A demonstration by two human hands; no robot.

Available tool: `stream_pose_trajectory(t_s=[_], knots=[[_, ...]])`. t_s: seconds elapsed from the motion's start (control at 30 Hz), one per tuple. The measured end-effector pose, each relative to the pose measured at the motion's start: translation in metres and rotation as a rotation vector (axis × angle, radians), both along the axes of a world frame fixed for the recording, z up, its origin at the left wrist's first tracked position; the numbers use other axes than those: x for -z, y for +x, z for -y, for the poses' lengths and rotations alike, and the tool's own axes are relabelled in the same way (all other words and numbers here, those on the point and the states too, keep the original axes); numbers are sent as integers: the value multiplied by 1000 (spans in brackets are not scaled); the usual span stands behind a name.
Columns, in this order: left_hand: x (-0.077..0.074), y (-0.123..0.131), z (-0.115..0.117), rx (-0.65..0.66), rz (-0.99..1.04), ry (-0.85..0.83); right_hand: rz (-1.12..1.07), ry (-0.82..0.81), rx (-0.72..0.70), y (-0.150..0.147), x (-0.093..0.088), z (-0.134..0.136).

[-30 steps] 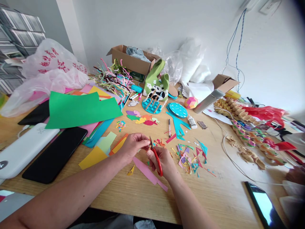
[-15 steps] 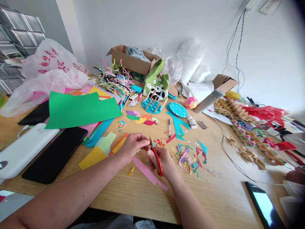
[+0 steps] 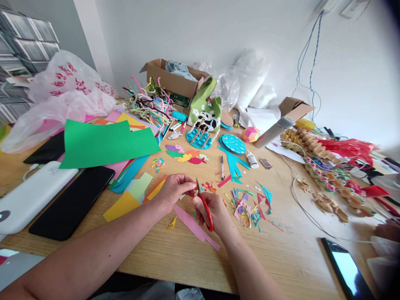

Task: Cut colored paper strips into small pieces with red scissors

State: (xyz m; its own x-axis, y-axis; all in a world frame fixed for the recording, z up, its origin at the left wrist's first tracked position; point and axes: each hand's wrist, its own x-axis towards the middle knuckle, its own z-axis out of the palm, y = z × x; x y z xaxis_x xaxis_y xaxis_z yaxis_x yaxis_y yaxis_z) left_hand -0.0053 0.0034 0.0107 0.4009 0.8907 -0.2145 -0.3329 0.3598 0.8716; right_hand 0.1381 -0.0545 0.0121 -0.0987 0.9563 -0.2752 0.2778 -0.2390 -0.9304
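Observation:
My right hand [image 3: 214, 208] is closed around the handles of red-handled scissors [image 3: 206, 208], their blades pointing up and away from me. The blades look nearly closed. Just left of the tips, my left hand [image 3: 176, 189] pinches with thumb and forefinger; what it holds is too small or hidden to make out. Under and between the hands lies a pink paper strip [image 3: 190, 225], with a small yellow scrap [image 3: 171, 223] beside it. Tiny red and orange bits [image 3: 210, 186] are scattered behind the scissors. Farther back lie several coloured paper fish [image 3: 187, 156].
Paper offcuts [image 3: 246, 208] are heaped to the right. At left are green paper [image 3: 109, 141], a black phone [image 3: 73, 204] and a white power bank [image 3: 34, 196]. A metal bottle [image 3: 275, 132] stands behind a white cable [image 3: 295, 187]. Another phone [image 3: 346, 266] lies front right.
Hardly anything differs. Both hands and the scissors stay in almost the same place, and the things on the table have not moved.

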Motion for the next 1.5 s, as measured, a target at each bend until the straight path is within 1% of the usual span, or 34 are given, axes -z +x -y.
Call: stream_pose_trajectory(t_s=[0.27,0.63,0.87,1.13,1.33,1.5], knots=[[0,0,-1,4,-7,9,23,3,-9,0,-2,1],[-2,-1,-1,41,-15,31,20,22,-49,4,2,0],[-1,-2,-1,46,-3,14,30,-2,-31,2,-1,0],[-2,-1,0,72,9,-14,55,14,-21,2,-3,0],[-1,-1,0,49,1,-3,61,10,-11,1,-3,1],[0,-1,0,58,-8,27,76,25,-23,2,-1,0]])
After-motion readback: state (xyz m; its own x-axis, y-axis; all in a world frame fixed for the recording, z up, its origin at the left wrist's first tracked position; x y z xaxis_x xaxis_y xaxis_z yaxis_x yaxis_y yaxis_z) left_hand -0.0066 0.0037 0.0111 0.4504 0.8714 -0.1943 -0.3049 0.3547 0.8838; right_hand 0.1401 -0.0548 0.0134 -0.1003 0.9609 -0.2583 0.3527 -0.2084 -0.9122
